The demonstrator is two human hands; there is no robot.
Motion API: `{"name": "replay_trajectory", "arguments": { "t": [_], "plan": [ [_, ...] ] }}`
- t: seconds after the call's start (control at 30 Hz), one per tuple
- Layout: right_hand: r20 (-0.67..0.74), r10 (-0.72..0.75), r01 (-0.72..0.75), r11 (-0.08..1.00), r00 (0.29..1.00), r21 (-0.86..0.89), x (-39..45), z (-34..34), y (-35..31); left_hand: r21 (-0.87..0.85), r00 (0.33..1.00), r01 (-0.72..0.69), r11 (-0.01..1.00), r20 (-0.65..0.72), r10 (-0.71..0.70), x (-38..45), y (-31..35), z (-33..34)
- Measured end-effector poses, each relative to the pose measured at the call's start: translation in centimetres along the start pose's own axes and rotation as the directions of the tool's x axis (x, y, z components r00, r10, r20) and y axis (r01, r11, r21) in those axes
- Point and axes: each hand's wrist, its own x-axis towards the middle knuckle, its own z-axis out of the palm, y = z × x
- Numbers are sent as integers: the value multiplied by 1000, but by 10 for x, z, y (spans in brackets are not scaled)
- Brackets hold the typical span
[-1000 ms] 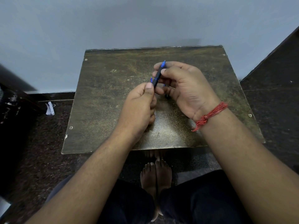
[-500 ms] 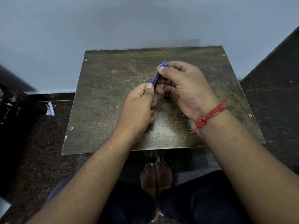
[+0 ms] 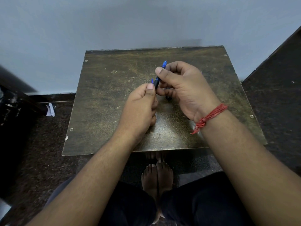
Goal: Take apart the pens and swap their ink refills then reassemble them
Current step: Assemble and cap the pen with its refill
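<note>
Two hands work a dark pen over a worn brown surface (image 3: 114,111) at the centre of the frame

Largest first: the surface fills the middle of the view. Above its centre the right hand (image 3: 184,90) is closed on the upper part of the pen (image 3: 157,81), thumb pressed to the barrel, with the blue tip (image 3: 164,64) poking out past the thumb toward the top of the frame. The left hand (image 3: 140,108), just below and left, pinches the pen's lower end; a second small blue point (image 3: 152,80) shows above its thumb, and what it belongs to cannot be told. The step looks like unscrewing or pulling the tip section: better to hold the barrel steady, twist the tip end gently, and keep the parts low over the surface so that nothing rolls off
</note>
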Motion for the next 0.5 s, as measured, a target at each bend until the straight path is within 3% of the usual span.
{"name": "replay_trajectory", "arguments": {
  "t": [0.33,0.5],
  "plan": [
    [36,47,-52,989,998,138,0,0,-5,-8,1000,-1,1000,2,1,0,0,1],
    [-79,-37,30,996,996,-83,1,2,0,-13,1000,-7,1000,12,7,1,-2,0]
  ]
}}
